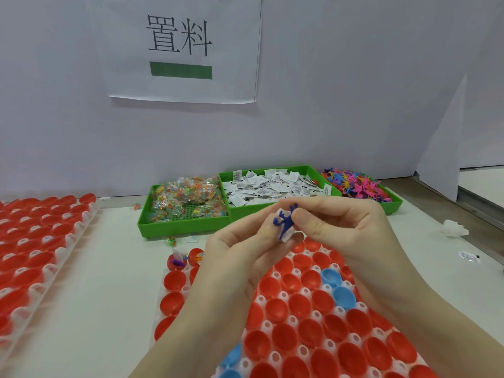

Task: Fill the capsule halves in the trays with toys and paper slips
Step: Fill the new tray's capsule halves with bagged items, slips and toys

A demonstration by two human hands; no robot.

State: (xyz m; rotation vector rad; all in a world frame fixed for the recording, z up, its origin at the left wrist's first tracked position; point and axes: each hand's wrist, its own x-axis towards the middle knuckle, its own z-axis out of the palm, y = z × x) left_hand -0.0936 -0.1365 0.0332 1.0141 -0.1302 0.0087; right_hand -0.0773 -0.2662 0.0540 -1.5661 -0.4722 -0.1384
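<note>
Red capsule halves [283, 341] wait below; a blue toy [285, 221] and paper slip [286, 235] are pinched between left hand [240, 257] and right hand [335, 227], easily dropped outside a cup.

Three bins [185, 226] behind capsule tray [324, 347]

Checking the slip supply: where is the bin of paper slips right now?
The slip bin sits mid-frame at the wall, between the bead-packet bin and the toy bin.
</note>
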